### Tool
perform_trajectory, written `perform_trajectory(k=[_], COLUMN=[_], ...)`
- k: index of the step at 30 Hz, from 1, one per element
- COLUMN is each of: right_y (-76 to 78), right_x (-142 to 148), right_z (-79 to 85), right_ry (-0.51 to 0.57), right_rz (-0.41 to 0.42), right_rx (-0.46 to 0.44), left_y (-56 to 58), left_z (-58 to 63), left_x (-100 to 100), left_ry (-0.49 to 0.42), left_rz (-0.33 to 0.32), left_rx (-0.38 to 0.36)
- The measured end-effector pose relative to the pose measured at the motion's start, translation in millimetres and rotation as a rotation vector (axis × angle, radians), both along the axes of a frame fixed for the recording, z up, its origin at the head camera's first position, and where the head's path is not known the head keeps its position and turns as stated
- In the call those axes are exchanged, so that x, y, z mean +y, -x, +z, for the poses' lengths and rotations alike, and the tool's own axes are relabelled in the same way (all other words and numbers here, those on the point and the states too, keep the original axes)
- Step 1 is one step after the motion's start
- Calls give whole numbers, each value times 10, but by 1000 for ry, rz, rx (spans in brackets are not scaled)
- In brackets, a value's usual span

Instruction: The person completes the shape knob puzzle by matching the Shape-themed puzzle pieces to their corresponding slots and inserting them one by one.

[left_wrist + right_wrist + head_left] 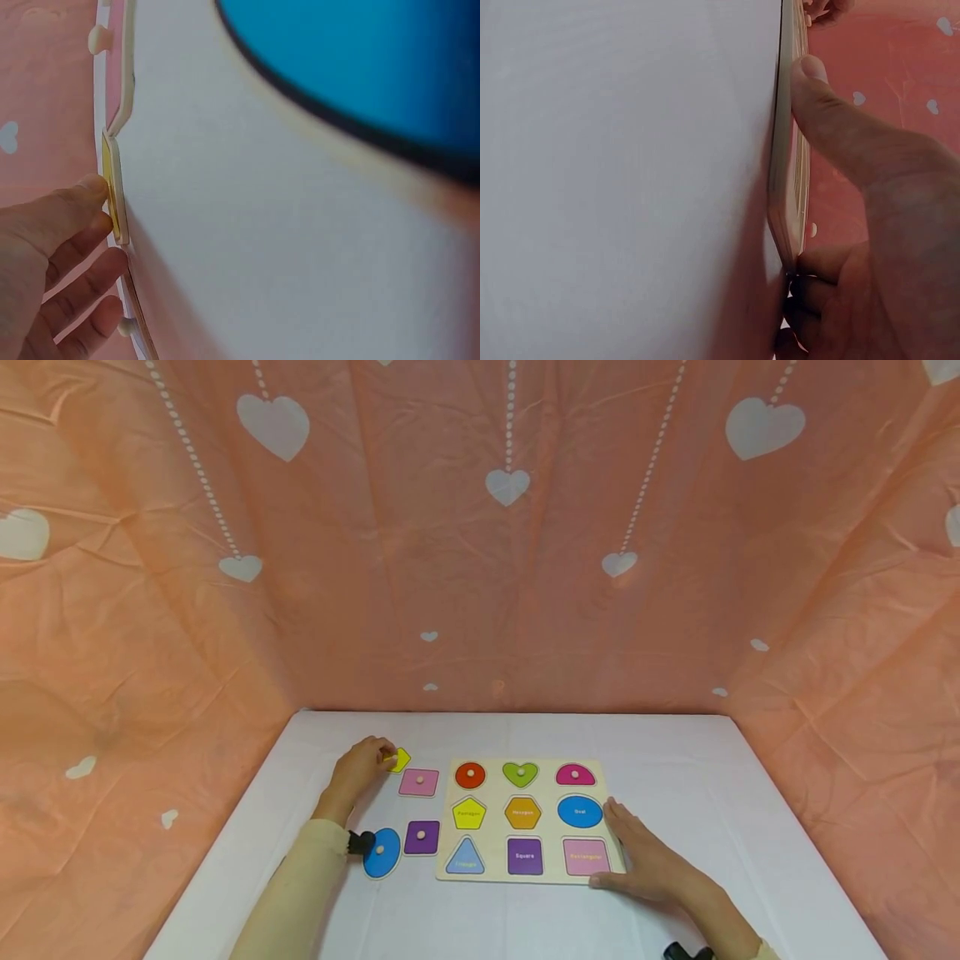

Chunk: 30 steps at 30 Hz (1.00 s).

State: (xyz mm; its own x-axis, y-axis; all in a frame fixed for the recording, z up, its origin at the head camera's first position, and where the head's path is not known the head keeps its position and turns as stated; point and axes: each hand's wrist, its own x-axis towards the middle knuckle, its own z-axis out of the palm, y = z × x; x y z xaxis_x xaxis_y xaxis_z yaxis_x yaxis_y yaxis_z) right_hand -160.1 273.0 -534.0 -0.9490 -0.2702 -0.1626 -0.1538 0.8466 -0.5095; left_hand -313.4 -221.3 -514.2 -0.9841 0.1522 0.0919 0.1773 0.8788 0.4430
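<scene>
On the left of the white table, my left hand (pixel 363 770) pinches a yellow pentagon puzzle piece (pixel 403 759) between thumb and fingertips, partly covering it. Just beside it lies a pink rectangle piece (pixel 428 782) with a knob. My right hand (pixel 647 860) rests against the right end of the wooden shape puzzle board (pixel 491 872), its fingers extended along that side and the thumb at the near corner. In the right wrist view the thumb (pixel 832 120) lies along the board's edge. Printed labels show in several recesses, among them a yellow pentagon recess (pixel 468 815).
A purple square piece (pixel 431 847) and a blue oval piece (pixel 387 862) lie left of the board. Red circle (pixel 470 782), green heart (pixel 517 780) and magenta half-circle (pixel 575 779) pieces sit in the top row. Another knobbed piece (pixel 126 327) shows below the left fingers.
</scene>
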Motion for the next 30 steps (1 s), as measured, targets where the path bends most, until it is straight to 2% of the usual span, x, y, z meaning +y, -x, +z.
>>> perform_trajectory(k=[18, 30], right_y=[-5, -8], right_x=[-26, -10], right_z=[15, 20], right_ry=[-1, -8], right_rz=[1, -3], right_rx=[-1, -1], left_y=[37, -6], left_z=[-36, 69], left_x=[-19, -4], left_ry=[48, 15], left_rz=[4, 13], left_rx=[15, 31])
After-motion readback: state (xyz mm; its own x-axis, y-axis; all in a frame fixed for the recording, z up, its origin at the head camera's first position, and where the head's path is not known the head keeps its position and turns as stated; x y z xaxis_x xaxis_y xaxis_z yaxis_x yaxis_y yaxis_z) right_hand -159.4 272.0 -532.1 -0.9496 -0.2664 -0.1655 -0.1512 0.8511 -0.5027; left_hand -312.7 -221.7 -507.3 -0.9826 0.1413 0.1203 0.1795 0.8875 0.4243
